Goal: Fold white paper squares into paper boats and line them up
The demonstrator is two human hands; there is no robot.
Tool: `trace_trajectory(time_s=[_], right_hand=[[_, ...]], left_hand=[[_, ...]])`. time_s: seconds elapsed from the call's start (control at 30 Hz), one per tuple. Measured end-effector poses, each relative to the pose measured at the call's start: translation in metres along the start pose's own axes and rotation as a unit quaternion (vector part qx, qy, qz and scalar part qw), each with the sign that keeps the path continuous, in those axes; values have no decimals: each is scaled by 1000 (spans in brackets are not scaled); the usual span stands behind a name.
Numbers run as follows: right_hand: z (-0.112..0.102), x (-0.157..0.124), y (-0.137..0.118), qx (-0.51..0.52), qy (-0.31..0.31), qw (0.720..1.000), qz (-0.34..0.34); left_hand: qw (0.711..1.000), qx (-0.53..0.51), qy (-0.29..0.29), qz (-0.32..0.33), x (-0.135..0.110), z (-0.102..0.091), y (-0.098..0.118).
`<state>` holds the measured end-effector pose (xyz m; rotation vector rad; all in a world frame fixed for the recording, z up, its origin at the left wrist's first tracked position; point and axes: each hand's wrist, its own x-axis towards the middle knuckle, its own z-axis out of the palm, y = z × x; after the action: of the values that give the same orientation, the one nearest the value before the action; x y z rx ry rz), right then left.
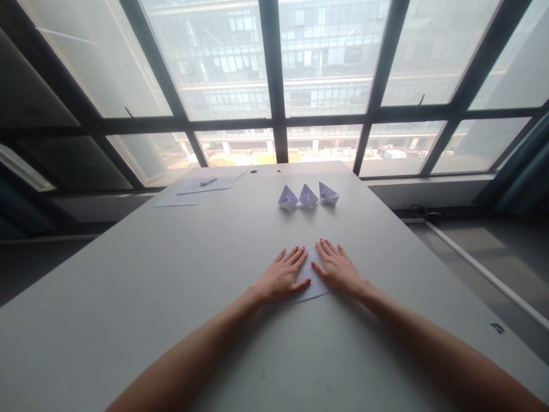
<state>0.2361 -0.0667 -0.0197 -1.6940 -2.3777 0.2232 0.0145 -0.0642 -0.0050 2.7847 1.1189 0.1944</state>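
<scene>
A white sheet of paper lies flat on the table in front of me, partly hidden under both hands. My left hand rests palm down on its left part, fingers stretched forward and thumb out to the right. On the right part lies my right hand, also flat, its thumb pointing left. A strip of paper shows between the two hands. Beyond them stand three folded paper boats in a row: a left one, a middle one and a right one.
The white table reaches toward large windows with dark frames. At its far left lie several paper sheets with a small whitish object on top. A small dark mark is near the right edge.
</scene>
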Motion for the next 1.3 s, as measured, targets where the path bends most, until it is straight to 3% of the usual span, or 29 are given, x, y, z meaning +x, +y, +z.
trace_trajectory(time_s=[0.17, 0.43, 0.6, 0.73, 0.93, 1.0, 1.07, 1.17, 1.3], right_hand=[[-1, 4, 13, -10, 12, 999, 46], [1, 4, 15, -5, 29, 998, 49], [-1, 1, 14, -6, 38, 998, 49], [-4, 1, 12, -23, 73, 996, 49], [-15, -8, -5, -31, 131, 991, 13], [-14, -12, -15, -6, 114, 993, -41], [-9, -15, -24, 25, 57, 994, -84], [-2, -15, -28, 29, 2, 996, -81], [1, -12, -26, 11, -13, 998, -57]], left_hand=[[1000, -9, 4, 0, 0, 0, 0], [1000, -16, 7, 2, 1, -1, 0], [999, -23, 2, 46, -1, -7, 0], [996, -34, -9, 76, -2, -8, 0], [997, -29, -2, 66, -1, -3, -2], [998, -22, -2, 62, -1, -2, -1], [999, -9, 1, 49, -1, -2, 0], [1000, 9, 3, 20, -2, -2, 3], [1000, 5, 4, 9, -2, -2, 4]])
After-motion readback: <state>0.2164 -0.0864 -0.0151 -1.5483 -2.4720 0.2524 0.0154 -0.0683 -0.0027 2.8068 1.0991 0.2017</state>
